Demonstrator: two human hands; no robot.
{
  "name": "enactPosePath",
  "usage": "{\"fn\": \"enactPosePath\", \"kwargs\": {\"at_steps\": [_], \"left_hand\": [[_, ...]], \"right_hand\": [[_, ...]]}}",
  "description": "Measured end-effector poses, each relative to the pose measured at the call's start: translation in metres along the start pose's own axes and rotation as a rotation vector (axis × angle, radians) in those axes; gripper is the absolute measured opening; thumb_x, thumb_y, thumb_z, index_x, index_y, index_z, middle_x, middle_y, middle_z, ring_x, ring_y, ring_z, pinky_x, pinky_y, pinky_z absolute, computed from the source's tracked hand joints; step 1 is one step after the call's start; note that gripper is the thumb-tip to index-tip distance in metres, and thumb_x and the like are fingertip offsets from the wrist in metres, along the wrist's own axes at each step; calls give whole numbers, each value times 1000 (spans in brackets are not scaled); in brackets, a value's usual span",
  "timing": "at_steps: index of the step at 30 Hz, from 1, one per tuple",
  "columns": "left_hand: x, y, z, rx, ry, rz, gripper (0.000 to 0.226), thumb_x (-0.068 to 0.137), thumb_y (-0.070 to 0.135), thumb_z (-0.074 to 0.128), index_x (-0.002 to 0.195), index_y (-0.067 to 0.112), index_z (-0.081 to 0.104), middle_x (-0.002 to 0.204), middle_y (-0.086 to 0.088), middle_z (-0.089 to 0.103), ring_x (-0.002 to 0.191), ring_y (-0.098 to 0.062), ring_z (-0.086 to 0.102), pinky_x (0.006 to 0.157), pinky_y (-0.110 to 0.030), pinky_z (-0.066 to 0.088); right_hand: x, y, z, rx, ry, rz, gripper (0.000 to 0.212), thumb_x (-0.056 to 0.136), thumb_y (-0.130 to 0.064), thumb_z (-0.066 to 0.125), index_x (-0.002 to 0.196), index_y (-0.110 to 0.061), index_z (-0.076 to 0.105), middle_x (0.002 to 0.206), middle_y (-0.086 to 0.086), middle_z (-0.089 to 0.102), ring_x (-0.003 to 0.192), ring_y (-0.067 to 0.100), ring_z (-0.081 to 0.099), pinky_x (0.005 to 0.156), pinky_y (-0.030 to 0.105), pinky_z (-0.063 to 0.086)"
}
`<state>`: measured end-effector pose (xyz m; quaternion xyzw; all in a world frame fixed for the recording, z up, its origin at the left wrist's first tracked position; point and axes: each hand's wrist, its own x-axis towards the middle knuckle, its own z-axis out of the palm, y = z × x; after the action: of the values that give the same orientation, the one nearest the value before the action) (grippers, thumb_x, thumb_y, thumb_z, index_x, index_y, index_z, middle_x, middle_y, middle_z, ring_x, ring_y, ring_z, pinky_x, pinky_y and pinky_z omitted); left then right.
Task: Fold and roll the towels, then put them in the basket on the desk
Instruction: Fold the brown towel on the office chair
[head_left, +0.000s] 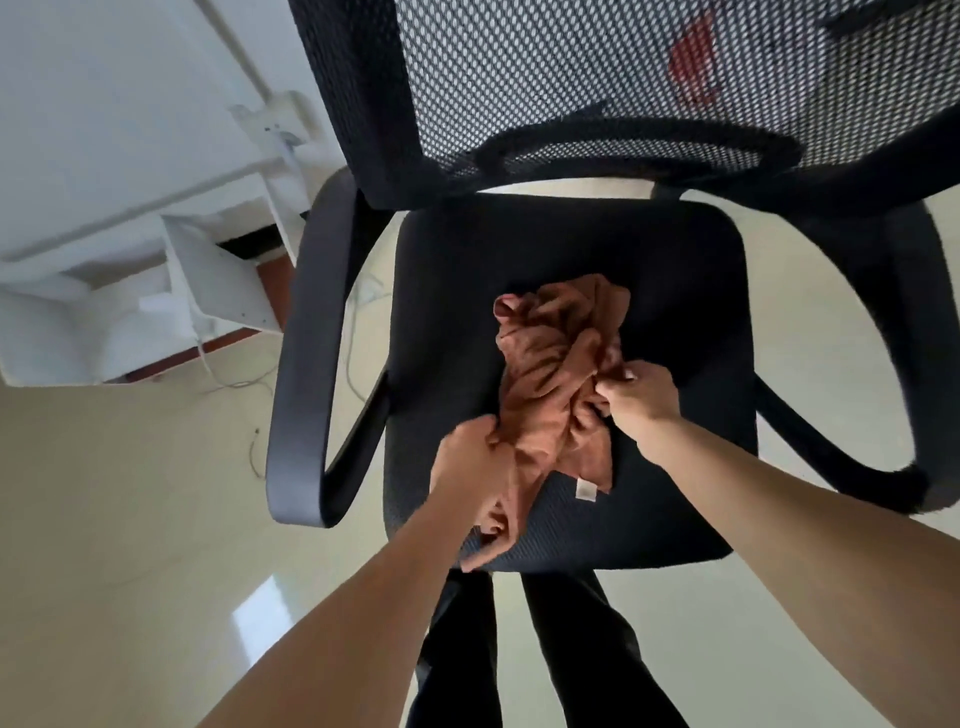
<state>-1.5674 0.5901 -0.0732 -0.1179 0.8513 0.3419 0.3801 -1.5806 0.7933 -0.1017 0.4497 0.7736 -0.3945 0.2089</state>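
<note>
Towel (553, 374), rust-brown and crumpled, lies bunched on the black chair seat (447, 312). My left hand (470, 457) grips its near edge; my right hand (641, 397) pinches a fold.

Rust-brown towel (550, 374), unfolded and crumpled in a loose heap on the black mesh chair seat (447, 312), slightly right of centre. Wrinkles run near to far. Small white label (586, 489) at its near right corner. Near left end bunched in the left hand (467, 462), right edge pinched by the right hand (641, 397).
</note>
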Motion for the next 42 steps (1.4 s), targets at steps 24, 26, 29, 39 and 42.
{"fn": "enactPosePath", "kwargs": {"at_steps": [24, 26, 29, 39, 42], "left_hand": [[0, 1, 2, 13, -27, -252, 25, 73, 24, 65, 97, 17, 61, 87, -7, 65, 92, -33, 63, 77, -32, 50], [-12, -13, 7, 164, -186, -336, 41, 68, 37, 63, 106, 19, 62, 98, -7, 67, 96, -32, 62, 81, -33, 51], [-17, -10, 2, 370, -233, -293, 59, 59, 61, 56, 102, 21, 63, 95, -3, 67, 91, -28, 62, 82, -37, 52], [56, 68, -3, 140, 73, -41, 41, 79, 37, 66, 114, 18, 56, 96, -8, 67, 89, -27, 64, 76, -36, 54], [55, 64, 18, 161, -23, -110, 23, 76, 33, 69, 84, 16, 57, 82, -8, 65, 80, -28, 63, 69, -34, 53]], "right_hand": [[5, 30, -64, 8, 82, 71, 37, 78, -20, 62, 115, -15, 58, 108, 14, 67, 97, 36, 64, 88, 47, 53], [12, 8, -79, -76, 106, -52, 30, 83, -18, 60, 113, -16, 60, 107, 11, 67, 99, 34, 63, 88, 41, 50], [23, -34, -97, -70, 118, -226, 36, 88, -10, 58, 123, -17, 60, 113, -2, 64, 104, 21, 58, 92, 27, 41], [6, 23, -86, 35, 317, -53, 34, 83, -43, 69, 100, -16, 57, 94, 6, 60, 83, 24, 59, 64, 17, 39], [-17, 66, -61, 226, 129, 325, 46, 80, -56, 67, 75, -11, 59, 65, 0, 57, 58, 20, 54, 55, 21, 42]]}}
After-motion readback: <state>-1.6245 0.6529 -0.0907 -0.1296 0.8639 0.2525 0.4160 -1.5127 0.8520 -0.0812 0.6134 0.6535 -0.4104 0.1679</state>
